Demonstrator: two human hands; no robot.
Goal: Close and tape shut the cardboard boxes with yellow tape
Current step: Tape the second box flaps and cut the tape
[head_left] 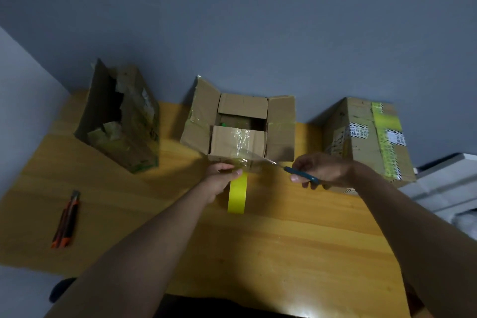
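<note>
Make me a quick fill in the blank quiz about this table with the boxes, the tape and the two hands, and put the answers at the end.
1. The right hand holds scissors with ____ handles.
2. The middle box has its flaps ____.
3. The box already sealed with yellow tape is the one on the ____.
4. The utility knife lies on the table, far to the ____ of the left hand.

Answers: blue; open; right; left

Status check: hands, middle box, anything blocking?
Left hand holds yellow tape. Right hand grips scissors, blades at tape. Middle box flaps open. Nothing blocking.
</note>
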